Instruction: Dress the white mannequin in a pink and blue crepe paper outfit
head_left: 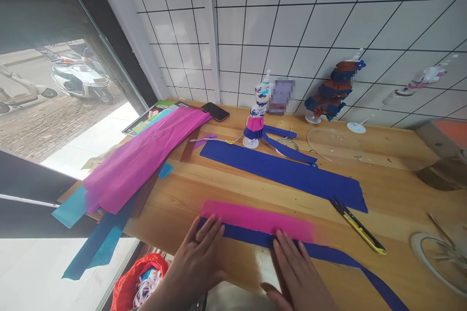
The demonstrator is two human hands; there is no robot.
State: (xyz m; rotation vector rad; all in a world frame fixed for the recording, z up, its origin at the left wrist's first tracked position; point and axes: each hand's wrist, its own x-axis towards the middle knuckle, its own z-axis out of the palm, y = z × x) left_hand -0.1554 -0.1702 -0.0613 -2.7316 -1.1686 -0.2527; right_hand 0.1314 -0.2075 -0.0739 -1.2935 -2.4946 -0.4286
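On the wooden table lies a pink paper strip (251,215), with a narrow dark blue strip (248,235) along its near edge. My left hand (200,252) is open, its fingers flat on the left end of the blue strip. Also open, my right hand (297,267) presses its fingertips where the pink and blue strips meet. From there the blue strip trails off the lower right. Beyond them a wide blue strip (284,172) is laid out. A pair of yellow and black scissors (359,228) rests to its right, touching its near edge.
Pink sheets (146,160) and teal strips hang over the table's left edge. A small dressed figure (260,107) stands at the back, near a black phone (216,111). A red bag (122,284) of scraps sits below. A clear round dish (441,262) is at right.
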